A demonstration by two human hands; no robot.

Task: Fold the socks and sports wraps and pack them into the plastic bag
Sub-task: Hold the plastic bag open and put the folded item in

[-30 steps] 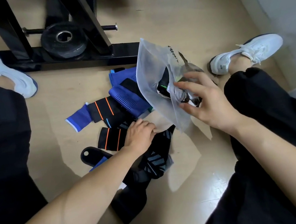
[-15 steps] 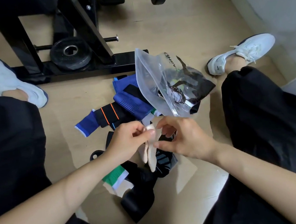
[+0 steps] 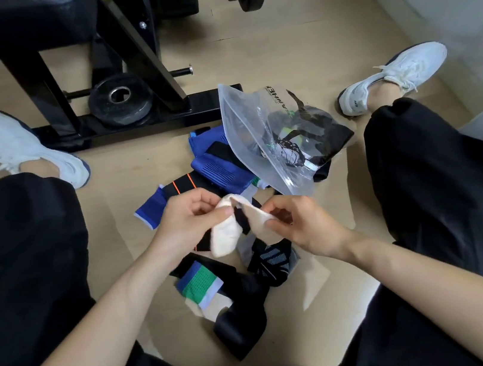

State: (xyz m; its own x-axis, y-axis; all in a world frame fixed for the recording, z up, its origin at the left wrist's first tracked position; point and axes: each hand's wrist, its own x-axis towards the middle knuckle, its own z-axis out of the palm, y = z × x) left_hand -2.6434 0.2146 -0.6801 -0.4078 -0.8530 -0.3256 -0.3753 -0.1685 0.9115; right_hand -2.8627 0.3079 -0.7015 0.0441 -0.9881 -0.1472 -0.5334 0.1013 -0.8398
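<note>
Slippage risk: my left hand (image 3: 189, 220) and right hand (image 3: 302, 228) each pinched one end of the white sock (image 3: 226, 241), plastic bag (image 3: 253, 137) lying just beyond them, so a loose pinch could undo the fold.

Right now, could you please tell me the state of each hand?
Left hand: closed, pinching one end of the white sock.
Right hand: closed, pinching the other end of it.

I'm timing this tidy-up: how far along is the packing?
Done: a few dark pieces already sit inside the plastic bag. In hand: the left hand and right hand pinch a white sock. Left: the blue wrap, black-and-orange wrap, green-banded sock and more lie loose on the floor.
</note>
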